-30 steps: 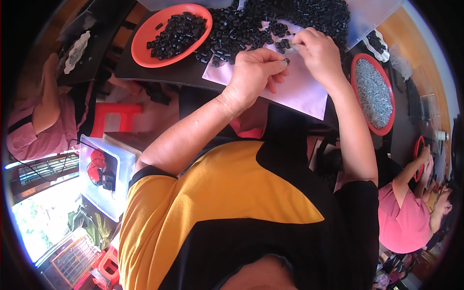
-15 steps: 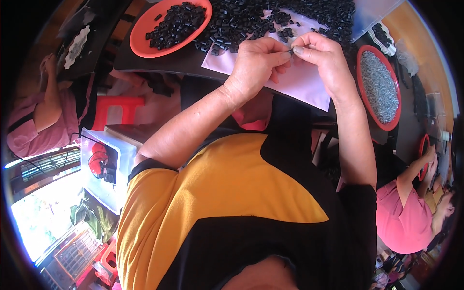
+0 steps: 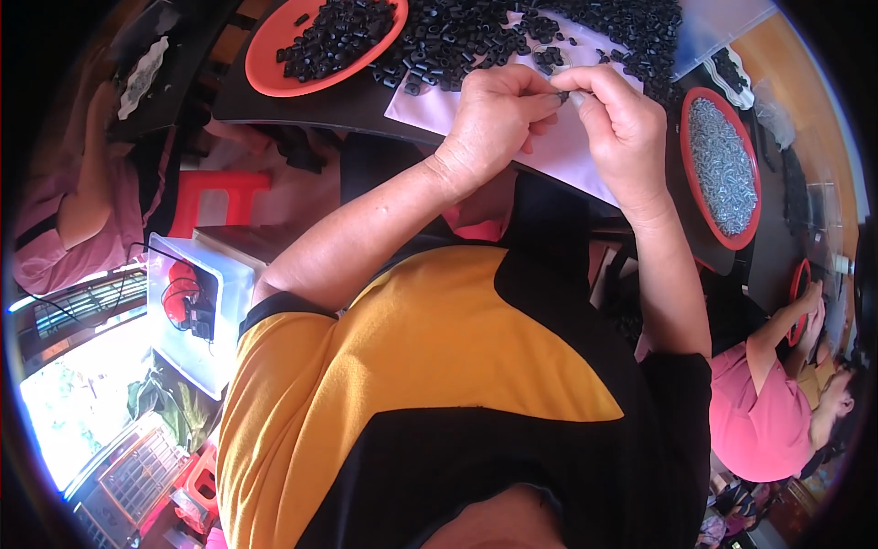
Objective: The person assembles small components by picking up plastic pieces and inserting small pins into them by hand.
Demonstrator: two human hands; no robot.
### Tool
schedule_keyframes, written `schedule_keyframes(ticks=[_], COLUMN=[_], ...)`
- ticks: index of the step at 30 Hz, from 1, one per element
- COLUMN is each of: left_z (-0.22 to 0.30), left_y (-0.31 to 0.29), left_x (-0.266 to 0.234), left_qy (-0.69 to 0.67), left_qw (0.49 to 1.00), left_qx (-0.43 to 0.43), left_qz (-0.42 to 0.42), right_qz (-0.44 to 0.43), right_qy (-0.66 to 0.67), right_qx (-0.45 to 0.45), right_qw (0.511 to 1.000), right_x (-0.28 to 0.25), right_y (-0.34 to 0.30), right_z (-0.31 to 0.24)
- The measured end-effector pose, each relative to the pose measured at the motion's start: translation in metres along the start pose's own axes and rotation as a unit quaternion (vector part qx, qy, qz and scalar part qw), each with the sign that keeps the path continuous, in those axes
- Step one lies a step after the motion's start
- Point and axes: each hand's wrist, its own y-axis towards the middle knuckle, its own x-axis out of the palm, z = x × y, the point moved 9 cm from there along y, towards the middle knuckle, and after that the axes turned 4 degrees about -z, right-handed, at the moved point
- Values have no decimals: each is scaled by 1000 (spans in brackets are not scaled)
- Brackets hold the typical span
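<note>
Closer to the left hand (image 3: 501, 117) than a second ago, when it was over by the loose black pieces, the right hand (image 3: 626, 128) now meets it fingertip to fingertip. Between them is a small dark piece (image 3: 564, 96), held above a pale lilac sheet (image 3: 581, 156) on the dark counter (image 3: 352, 112). Left thumb and forefinger pinch the piece; the right fingers bend in against it, but I cannot tell whether they grip it too. Loose black pieces (image 3: 448, 46) lie heaped beyond the hands. To the left, a red bowl (image 3: 265, 69) holds more; to the right, a red oval tray (image 3: 689, 142) holds silvery metal parts (image 3: 721, 169).
</note>
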Motion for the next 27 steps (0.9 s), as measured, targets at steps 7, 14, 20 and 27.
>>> schedule_keyframes(ticks=[7, 14, 20, 27], left_z=[-1, 1, -1, 14], left_y=[0, -1, -4, -6], left_x=[2, 0, 1, -5], left_qy=[16, 11, 10, 48], left_qw=[1000, 1000, 1000, 992], left_qx=[2, 26, -1, 108], left_qz=[-9, 4, -9, 49], right_qz=[-16, -59, -67, -62], right_qy=[28, -179, -34, -279], right_qx=[26, -134, -19, -154], right_qw=[999, 973, 997, 946], right_x=[1, 10, 8, 24], right_y=[5, 10, 8, 4], right_z=[4, -32, 2, -43])
